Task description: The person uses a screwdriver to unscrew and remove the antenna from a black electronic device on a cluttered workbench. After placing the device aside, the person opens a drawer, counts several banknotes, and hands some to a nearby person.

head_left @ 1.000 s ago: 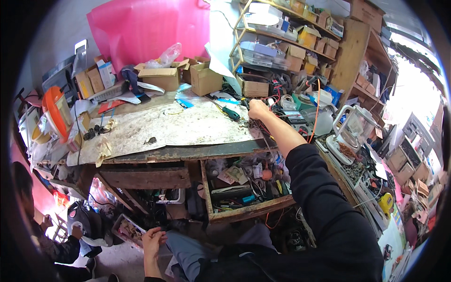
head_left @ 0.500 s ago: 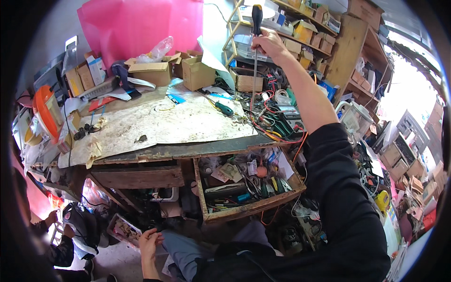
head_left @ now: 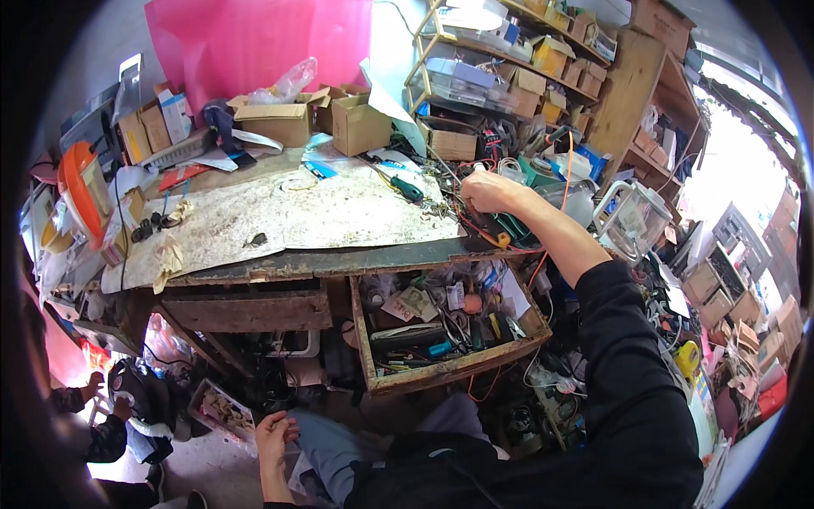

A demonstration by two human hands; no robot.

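Observation:
My right hand is closed around a long screwdriver at the cluttered right end of the bench. Its thin metal shaft slants up and left from my fist, and the yellow-orange end of its handle shows below. Cables and tools lie heaped about this hand. Low at the left, my left hand hovers beside my thigh, fingers loosely curled and partly apart, with nothing visible in it. A green-handled screwdriver rests on the stained white sheet, left of my right hand.
Below the bench edge an open wooden drawer holds tools and small parts. Cardboard boxes stand at the back, near crowded shelves. A clear plastic jug sits right of my forearm. Another person's hand shows at lower left.
My right hand has come down from high above the bench to its cluttered right end. The screwdriver, upright before, now lies slanted low. My left hand has barely shifted.

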